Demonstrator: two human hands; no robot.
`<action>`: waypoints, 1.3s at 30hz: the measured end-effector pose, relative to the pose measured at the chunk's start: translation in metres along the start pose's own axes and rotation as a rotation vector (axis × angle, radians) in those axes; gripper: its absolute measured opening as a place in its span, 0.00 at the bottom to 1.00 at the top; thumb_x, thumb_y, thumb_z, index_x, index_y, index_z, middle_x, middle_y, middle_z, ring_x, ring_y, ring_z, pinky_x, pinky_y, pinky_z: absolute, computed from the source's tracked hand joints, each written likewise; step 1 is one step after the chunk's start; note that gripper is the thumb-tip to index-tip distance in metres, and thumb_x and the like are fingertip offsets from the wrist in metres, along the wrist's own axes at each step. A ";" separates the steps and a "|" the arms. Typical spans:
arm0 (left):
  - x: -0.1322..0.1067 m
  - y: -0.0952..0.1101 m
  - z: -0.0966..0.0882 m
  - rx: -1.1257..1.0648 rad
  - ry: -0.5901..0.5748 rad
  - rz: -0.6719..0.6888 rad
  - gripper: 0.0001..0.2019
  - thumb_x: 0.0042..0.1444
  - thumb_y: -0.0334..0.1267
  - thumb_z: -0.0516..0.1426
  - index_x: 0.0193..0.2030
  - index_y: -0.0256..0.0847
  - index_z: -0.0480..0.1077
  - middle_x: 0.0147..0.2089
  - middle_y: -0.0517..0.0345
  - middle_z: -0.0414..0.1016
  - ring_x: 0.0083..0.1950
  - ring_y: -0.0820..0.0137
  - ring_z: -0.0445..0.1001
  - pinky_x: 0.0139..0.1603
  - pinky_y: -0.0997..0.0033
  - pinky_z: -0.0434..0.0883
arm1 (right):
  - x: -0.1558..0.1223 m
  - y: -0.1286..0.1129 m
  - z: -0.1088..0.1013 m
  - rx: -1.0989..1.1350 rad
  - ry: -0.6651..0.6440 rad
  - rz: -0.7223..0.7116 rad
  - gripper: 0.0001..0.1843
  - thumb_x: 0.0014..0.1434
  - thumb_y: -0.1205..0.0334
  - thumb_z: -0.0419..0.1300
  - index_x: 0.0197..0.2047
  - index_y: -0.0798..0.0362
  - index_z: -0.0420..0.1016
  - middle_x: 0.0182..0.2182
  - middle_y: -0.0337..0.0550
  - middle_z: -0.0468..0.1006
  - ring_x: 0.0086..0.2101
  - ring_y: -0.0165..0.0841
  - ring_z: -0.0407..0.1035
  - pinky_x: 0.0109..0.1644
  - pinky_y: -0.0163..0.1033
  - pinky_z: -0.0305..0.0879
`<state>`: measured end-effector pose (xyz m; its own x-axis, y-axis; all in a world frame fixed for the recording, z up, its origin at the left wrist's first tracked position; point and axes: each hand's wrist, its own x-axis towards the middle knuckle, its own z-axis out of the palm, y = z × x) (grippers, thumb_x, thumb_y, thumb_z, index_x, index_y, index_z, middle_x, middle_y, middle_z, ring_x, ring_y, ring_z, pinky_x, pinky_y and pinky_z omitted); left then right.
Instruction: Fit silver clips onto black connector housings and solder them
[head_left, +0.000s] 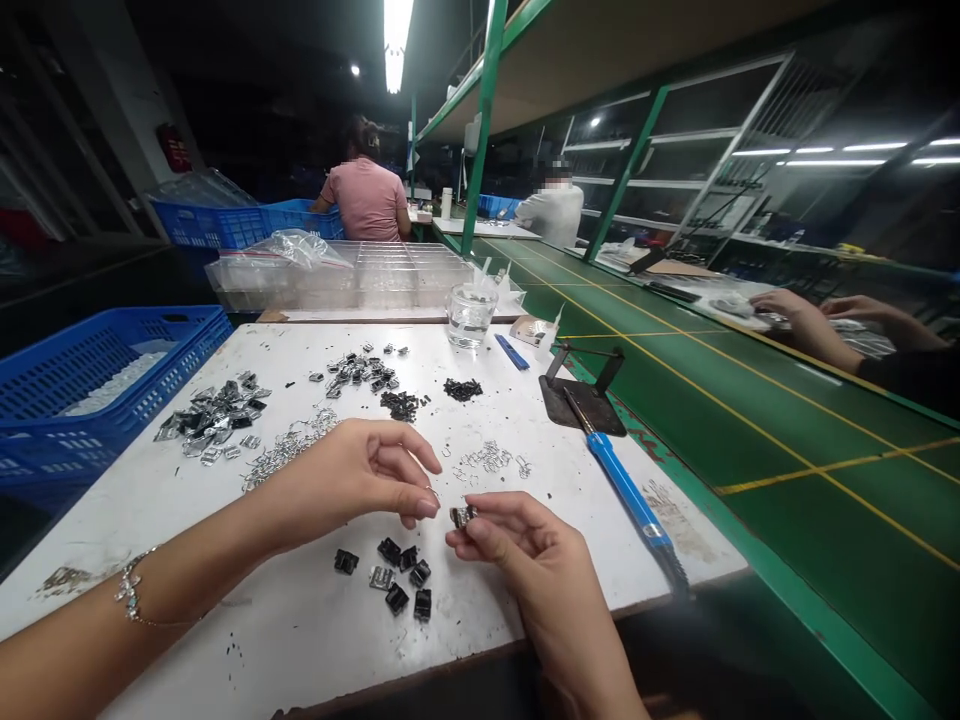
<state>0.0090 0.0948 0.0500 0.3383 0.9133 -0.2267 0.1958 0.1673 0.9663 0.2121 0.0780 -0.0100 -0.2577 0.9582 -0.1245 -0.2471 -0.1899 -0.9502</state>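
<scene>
My left hand [382,470] hovers over the white table with thumb and fingers closed. What looks like a thin bent wire piece [434,491] shows at its thumb tip. Just to the right, my right hand [517,540] pinches a small black-and-silver part [463,516] between thumb and fingers, apart from the left hand. Below both hands lie several similar black parts [396,598], one with its silver face [381,577] up. Small wire pieces [489,458] are scattered beyond the right hand, and a larger heap of wire pieces [292,445] is partly hidden behind the left hand.
Heaps of clear-and-black housings [214,415] and tiny black pieces [463,389] sit farther back. A blue soldering iron [626,490] leans on its stand [583,400] at right. Behind are a glass jar [471,318], blue crates [112,370] and a green conveyor [675,350]; co-workers sit beyond.
</scene>
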 end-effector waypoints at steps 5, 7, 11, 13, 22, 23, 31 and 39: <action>0.001 -0.009 0.003 -0.043 -0.012 0.023 0.02 0.47 0.36 0.66 0.29 0.43 0.78 0.28 0.60 0.79 0.32 0.71 0.76 0.37 0.73 0.74 | 0.001 0.006 0.003 0.010 0.030 -0.036 0.09 0.48 0.61 0.71 0.34 0.52 0.79 0.26 0.41 0.82 0.29 0.31 0.77 0.36 0.31 0.73; 0.002 -0.011 0.005 -0.033 -0.019 0.047 0.00 0.47 0.35 0.65 0.28 0.44 0.79 0.30 0.60 0.79 0.34 0.72 0.76 0.38 0.74 0.73 | 0.001 0.006 0.004 0.005 0.041 -0.061 0.08 0.47 0.62 0.71 0.33 0.52 0.80 0.26 0.41 0.82 0.27 0.29 0.76 0.34 0.28 0.72; 0.004 -0.012 0.009 0.024 -0.039 0.063 0.03 0.51 0.36 0.62 0.32 0.45 0.80 0.32 0.60 0.80 0.35 0.72 0.75 0.37 0.75 0.72 | -0.002 0.005 0.005 -0.013 0.053 -0.058 0.07 0.47 0.62 0.71 0.33 0.51 0.81 0.25 0.40 0.82 0.26 0.27 0.75 0.31 0.27 0.71; 0.005 -0.011 0.011 0.061 -0.055 0.053 0.04 0.52 0.36 0.62 0.34 0.43 0.80 0.33 0.59 0.80 0.35 0.72 0.75 0.37 0.75 0.72 | -0.003 0.004 0.005 -0.028 0.062 -0.042 0.08 0.47 0.62 0.71 0.33 0.51 0.81 0.25 0.39 0.82 0.26 0.26 0.74 0.31 0.26 0.70; 0.003 -0.008 0.016 0.046 -0.050 -0.070 0.01 0.49 0.32 0.63 0.30 0.40 0.77 0.23 0.66 0.75 0.26 0.79 0.71 0.29 0.83 0.67 | -0.005 0.007 0.005 -0.077 0.028 0.008 0.08 0.46 0.61 0.72 0.31 0.50 0.82 0.26 0.39 0.81 0.26 0.25 0.72 0.31 0.26 0.69; 0.004 -0.009 0.016 0.044 -0.049 -0.078 0.01 0.49 0.31 0.63 0.30 0.40 0.77 0.22 0.67 0.75 0.26 0.79 0.71 0.28 0.84 0.67 | -0.005 0.008 0.004 -0.076 0.012 0.013 0.07 0.46 0.61 0.72 0.32 0.50 0.82 0.26 0.39 0.81 0.27 0.26 0.73 0.32 0.26 0.69; 0.006 -0.013 0.018 0.086 -0.021 -0.052 0.05 0.46 0.36 0.66 0.30 0.39 0.77 0.26 0.62 0.78 0.30 0.76 0.73 0.30 0.81 0.68 | -0.003 0.010 -0.002 -0.011 -0.062 0.026 0.08 0.47 0.63 0.72 0.34 0.51 0.82 0.31 0.41 0.82 0.33 0.29 0.76 0.37 0.27 0.70; 0.003 -0.014 0.025 0.103 0.039 0.031 0.04 0.51 0.39 0.63 0.34 0.43 0.78 0.31 0.62 0.80 0.34 0.74 0.76 0.35 0.80 0.70 | -0.005 0.004 -0.001 0.118 -0.020 0.037 0.07 0.49 0.65 0.71 0.33 0.53 0.79 0.25 0.39 0.81 0.27 0.25 0.74 0.34 0.27 0.69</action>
<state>0.0307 0.0861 0.0328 0.3103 0.9314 -0.1900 0.2798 0.1015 0.9547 0.2137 0.0727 -0.0131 -0.2869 0.9458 -0.1521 -0.3447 -0.2501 -0.9048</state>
